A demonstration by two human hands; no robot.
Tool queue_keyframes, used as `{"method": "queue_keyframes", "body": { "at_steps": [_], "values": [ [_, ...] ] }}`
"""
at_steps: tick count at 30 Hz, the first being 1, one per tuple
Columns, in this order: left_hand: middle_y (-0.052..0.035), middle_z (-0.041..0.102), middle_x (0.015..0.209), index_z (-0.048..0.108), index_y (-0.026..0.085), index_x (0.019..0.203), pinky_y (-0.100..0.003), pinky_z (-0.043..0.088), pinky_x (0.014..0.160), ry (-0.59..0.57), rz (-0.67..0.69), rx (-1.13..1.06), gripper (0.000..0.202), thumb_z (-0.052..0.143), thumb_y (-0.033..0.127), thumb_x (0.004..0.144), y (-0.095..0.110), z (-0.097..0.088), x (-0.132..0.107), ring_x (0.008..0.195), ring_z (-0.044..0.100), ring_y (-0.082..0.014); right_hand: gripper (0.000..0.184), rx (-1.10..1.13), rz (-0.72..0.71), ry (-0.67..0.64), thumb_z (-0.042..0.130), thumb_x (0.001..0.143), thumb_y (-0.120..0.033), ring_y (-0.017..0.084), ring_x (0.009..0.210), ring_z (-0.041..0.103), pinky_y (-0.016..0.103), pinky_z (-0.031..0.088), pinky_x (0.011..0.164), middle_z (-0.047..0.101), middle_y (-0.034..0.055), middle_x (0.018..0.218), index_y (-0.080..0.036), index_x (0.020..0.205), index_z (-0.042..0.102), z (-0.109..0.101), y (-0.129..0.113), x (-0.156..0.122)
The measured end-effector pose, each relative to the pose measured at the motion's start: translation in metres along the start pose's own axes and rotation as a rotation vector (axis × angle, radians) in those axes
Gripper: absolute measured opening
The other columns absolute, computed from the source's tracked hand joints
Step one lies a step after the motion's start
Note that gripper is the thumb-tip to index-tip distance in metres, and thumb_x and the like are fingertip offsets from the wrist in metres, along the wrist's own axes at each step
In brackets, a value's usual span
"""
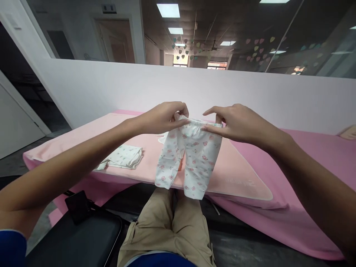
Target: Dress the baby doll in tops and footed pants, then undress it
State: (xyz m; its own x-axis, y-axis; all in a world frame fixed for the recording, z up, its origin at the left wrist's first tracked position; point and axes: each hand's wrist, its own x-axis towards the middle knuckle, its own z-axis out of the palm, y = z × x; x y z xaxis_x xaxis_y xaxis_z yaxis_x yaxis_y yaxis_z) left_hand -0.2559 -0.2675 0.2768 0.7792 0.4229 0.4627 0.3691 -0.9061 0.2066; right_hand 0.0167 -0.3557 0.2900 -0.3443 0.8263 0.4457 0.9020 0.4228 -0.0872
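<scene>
A pair of small white baby pants (pixel 198 152) with pink printed figures hangs upright in front of me, both legs dangling over the table's near edge. My left hand (pixel 169 116) pinches one end of the gathered elastic waistband. At the other end, my right hand (pixel 233 122) holds the waistband between thumb and a bent finger, its index finger stretched out above the cloth. Left of the pants, a folded white printed garment (pixel 125 156) lies on the peach mat (pixel 244 178). Some white cloth behind the pants is mostly hidden.
The table wears a pink cloth (pixel 306 163) that drapes down its front. A white wall with windows (pixel 222 89) stands right behind it. Close by on my left is a black chair (pixel 75 237). At the far right edge lies a beige object (pixel 348 132), partly cut off.
</scene>
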Motion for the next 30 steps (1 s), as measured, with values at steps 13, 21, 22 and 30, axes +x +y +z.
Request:
{"method": "queue_keyframes", "body": {
  "at_steps": [13, 21, 22, 30],
  "values": [
    [-0.0046, 0.057, 0.075, 0.061, 0.020, 0.071, -0.037, 0.047, 0.075, -0.038, -0.074, 0.070, 0.041, 0.061, 0.052, 0.097, -0.022, -0.006, 0.029, 0.075, 0.058, -0.0199, 0.049, 0.054, 0.096, 0.035, 0.067, 0.091, -0.071, 0.028, 0.085, 0.061, 0.040, 0.044, 0.075, 0.067, 0.0077, 0.086, -0.023, 0.084, 0.069, 0.001, 0.015, 0.022],
    [-0.0107, 0.068, 0.087, 0.061, 0.019, 0.084, -0.038, 0.053, 0.077, 0.075, -0.215, -0.388, 0.032, 0.056, 0.047, 0.097, -0.006, -0.010, 0.071, 0.084, 0.067, -0.0215, 0.049, 0.293, 0.265, 0.312, 0.060, 0.094, -0.073, 0.028, 0.084, 0.062, 0.041, 0.050, 0.073, 0.067, 0.0083, 0.093, -0.023, 0.097, 0.060, 0.012, 0.009, 0.064],
    [-0.0122, 0.069, 0.090, 0.062, 0.018, 0.087, -0.038, 0.054, 0.079, 0.072, -0.209, -0.430, 0.031, 0.054, 0.046, 0.098, -0.004, -0.010, 0.076, 0.087, 0.068, -0.0222, 0.047, 0.314, 0.278, 0.336, 0.058, 0.096, -0.071, 0.028, 0.086, 0.062, 0.041, 0.051, 0.075, 0.067, 0.0080, 0.095, -0.024, 0.099, 0.058, 0.016, 0.007, 0.069],
    [-0.0147, 0.074, 0.093, 0.070, 0.016, 0.103, -0.042, 0.057, 0.087, 0.069, -0.215, -0.446, 0.052, 0.044, 0.062, 0.101, -0.009, -0.017, 0.093, 0.095, 0.072, -0.0265, 0.040, 0.489, 0.160, 0.335, 0.064, 0.098, -0.060, 0.027, 0.100, 0.064, 0.045, 0.055, 0.088, 0.065, 0.0071, 0.113, -0.028, 0.116, 0.049, 0.037, -0.004, 0.077]
  ]
}}
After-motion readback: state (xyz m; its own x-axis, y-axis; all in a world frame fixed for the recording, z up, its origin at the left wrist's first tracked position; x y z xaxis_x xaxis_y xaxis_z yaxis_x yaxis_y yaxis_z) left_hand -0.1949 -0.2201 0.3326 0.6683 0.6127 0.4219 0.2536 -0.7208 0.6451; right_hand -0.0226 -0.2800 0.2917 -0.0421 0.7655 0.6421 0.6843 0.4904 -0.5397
